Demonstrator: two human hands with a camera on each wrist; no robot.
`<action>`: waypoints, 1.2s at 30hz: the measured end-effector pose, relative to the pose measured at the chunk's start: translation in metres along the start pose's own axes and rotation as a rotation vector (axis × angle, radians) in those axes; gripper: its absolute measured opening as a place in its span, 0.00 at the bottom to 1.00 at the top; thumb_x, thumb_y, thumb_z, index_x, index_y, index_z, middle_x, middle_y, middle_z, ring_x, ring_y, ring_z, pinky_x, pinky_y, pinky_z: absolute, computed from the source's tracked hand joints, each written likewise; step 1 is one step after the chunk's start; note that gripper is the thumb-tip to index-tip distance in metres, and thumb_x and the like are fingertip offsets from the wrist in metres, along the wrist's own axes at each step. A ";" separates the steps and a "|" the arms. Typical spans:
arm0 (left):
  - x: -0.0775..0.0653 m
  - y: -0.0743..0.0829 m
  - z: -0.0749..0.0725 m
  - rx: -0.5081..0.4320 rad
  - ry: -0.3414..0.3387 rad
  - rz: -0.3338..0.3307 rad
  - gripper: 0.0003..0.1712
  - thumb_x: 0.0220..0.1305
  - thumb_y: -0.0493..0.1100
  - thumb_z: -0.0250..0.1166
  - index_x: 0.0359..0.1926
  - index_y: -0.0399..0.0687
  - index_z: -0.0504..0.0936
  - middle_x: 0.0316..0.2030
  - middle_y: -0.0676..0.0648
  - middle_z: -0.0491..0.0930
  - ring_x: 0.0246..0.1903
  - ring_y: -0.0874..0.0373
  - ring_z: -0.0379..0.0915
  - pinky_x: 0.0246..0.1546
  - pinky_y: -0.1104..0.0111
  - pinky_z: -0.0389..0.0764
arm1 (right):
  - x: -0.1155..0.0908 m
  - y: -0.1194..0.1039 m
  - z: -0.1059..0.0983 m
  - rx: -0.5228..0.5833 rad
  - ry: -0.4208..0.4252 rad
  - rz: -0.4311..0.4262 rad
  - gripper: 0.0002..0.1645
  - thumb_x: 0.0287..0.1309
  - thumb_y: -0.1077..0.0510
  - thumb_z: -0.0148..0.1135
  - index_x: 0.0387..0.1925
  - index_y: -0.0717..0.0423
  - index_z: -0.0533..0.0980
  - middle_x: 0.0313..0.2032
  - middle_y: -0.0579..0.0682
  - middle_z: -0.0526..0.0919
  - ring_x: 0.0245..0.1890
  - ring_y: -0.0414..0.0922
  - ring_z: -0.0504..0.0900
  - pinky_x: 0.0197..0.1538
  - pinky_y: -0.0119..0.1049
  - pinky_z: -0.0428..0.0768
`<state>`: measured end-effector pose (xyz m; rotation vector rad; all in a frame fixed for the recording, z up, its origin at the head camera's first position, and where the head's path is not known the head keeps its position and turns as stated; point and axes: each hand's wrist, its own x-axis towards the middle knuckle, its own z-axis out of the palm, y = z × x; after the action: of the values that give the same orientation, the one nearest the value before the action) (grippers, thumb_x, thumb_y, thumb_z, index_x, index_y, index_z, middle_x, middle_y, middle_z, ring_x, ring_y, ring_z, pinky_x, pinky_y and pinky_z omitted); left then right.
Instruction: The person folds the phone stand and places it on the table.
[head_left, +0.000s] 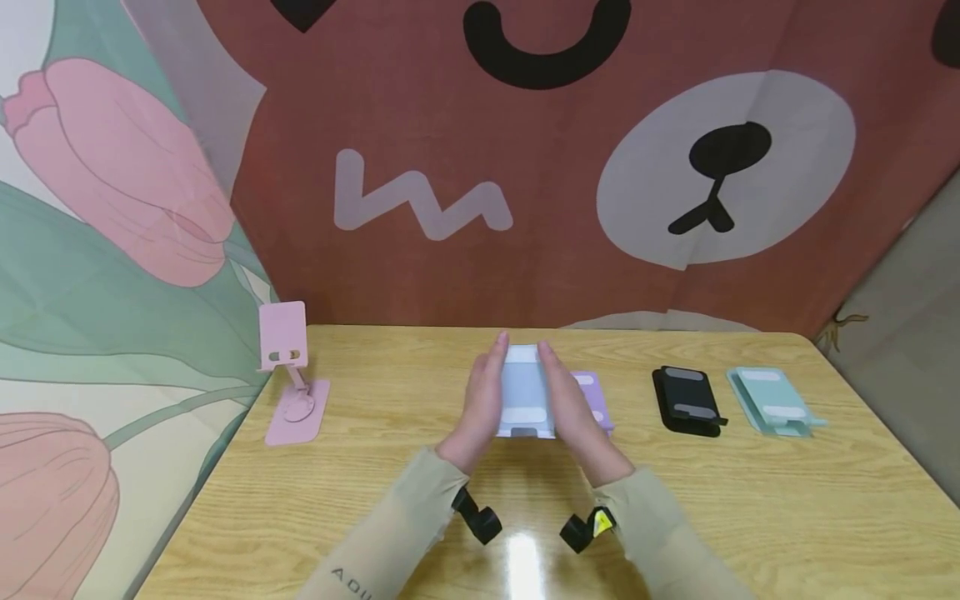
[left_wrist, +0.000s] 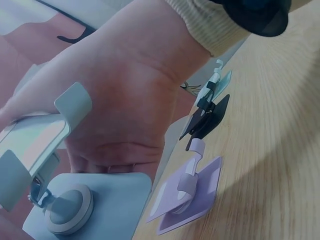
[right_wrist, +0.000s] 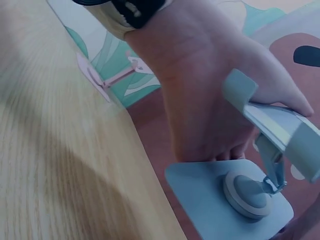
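A light-blue phone stand [head_left: 525,392] is held up above the table between my left hand [head_left: 480,408] and my right hand [head_left: 576,417], one on each side. Both thumbs lie along the edges of its upper plate. In the right wrist view, the fingers meet the edge of the flat base [right_wrist: 200,187], and their tips are hidden. The upper plate is raised off the base on a hinged arm over a round pivot [left_wrist: 70,210]. A lilac phone stand [head_left: 595,398] lies folded behind my right hand, which partly covers it.
On the wooden table [head_left: 420,358], a pink phone stand [head_left: 285,333] stands unfolded at the left. A black folded stand [head_left: 686,400] and a mint folded stand [head_left: 776,400] lie at the right. A printed cloth [head_left: 420,275] hangs behind the table.
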<state>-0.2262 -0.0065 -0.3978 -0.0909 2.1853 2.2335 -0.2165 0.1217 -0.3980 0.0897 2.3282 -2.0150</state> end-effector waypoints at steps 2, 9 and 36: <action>-0.001 0.000 0.001 -0.007 -0.001 0.008 0.43 0.69 0.77 0.47 0.54 0.40 0.71 0.39 0.42 0.74 0.36 0.52 0.73 0.35 0.64 0.77 | 0.000 0.000 0.002 -0.043 0.022 -0.019 0.50 0.67 0.19 0.32 0.54 0.57 0.75 0.39 0.57 0.79 0.35 0.48 0.78 0.37 0.39 0.78; -0.002 -0.001 0.003 -0.036 0.004 0.006 0.42 0.66 0.76 0.54 0.55 0.42 0.70 0.39 0.43 0.75 0.34 0.53 0.74 0.32 0.65 0.78 | -0.001 0.003 0.005 -0.075 0.075 -0.061 0.47 0.70 0.22 0.34 0.53 0.58 0.75 0.37 0.56 0.79 0.34 0.48 0.78 0.36 0.39 0.77; -0.001 -0.009 0.004 0.031 0.096 0.033 0.38 0.69 0.73 0.54 0.46 0.39 0.73 0.35 0.43 0.75 0.31 0.53 0.74 0.30 0.64 0.78 | -0.002 0.015 0.009 -0.116 0.169 -0.086 0.46 0.72 0.25 0.38 0.55 0.61 0.79 0.34 0.56 0.82 0.32 0.49 0.80 0.37 0.41 0.79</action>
<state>-0.2253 -0.0023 -0.4064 -0.1658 2.2853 2.2566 -0.2136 0.1144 -0.4136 0.1631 2.5882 -1.9765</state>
